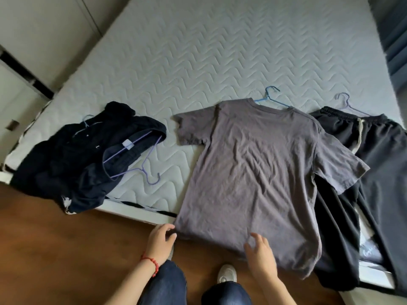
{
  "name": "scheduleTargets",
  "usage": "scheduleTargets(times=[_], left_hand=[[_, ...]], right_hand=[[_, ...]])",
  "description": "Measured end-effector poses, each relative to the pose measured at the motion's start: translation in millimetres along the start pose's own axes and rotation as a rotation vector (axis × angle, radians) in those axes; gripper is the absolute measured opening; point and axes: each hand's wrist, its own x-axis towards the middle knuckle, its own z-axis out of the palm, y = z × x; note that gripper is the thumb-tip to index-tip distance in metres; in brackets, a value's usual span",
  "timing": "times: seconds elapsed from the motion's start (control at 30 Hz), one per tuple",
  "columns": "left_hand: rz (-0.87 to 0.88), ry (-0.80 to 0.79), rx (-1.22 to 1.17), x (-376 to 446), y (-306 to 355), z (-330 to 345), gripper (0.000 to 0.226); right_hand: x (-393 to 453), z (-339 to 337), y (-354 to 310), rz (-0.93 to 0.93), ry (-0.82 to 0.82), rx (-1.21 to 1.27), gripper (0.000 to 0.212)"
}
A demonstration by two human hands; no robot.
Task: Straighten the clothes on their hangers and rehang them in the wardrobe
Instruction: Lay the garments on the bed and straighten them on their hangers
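Observation:
A grey T-shirt (253,172) lies flat on the mattress (198,51), its hem hanging over the near edge. A blue hanger (272,100) sticks out of its collar. My left hand (161,241) touches the hem's left corner with fingers apart. My right hand (261,252) rests spread on the lower hem. To the left is a heap of dark navy clothes (72,159) with a purple hanger (141,159) partly inside them. Black trousers (370,172) with a pale drawstring lie at the right on a thin purple hanger (346,102).
The wooden floor (55,238) runs along the bed's near edge. My jeans and a white shoe (226,274) are at the bottom. Pale cupboard panels (39,29) stand at the far left. A dark curtain (394,29) hangs at the far right.

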Motion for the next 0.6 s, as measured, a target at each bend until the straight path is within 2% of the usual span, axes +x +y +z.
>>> scheduleTargets(times=[0.13,0.3,0.43,0.6], left_hand=[[-0.001,0.059,-0.070,19.4,-28.8,-51.0,0.021],[-0.039,0.085,-0.139,57.6,-87.1,-119.0,0.021],[-0.049,0.105,-0.098,88.8,-133.5,-171.2,0.026],[-0.069,0.216,-0.009,122.6,-174.3,-211.7,0.029]], right_hand=[[0.0,29.6,-73.4,-0.160,-0.071,-0.087,0.040],[25.3,80.7,-172.4,-0.237,-0.100,-0.142,0.040],[51.8,129.4,-250.7,-0.279,-0.134,-0.167,0.039],[77.6,164.9,-317.9,-0.311,-0.176,-0.221,0.039]])
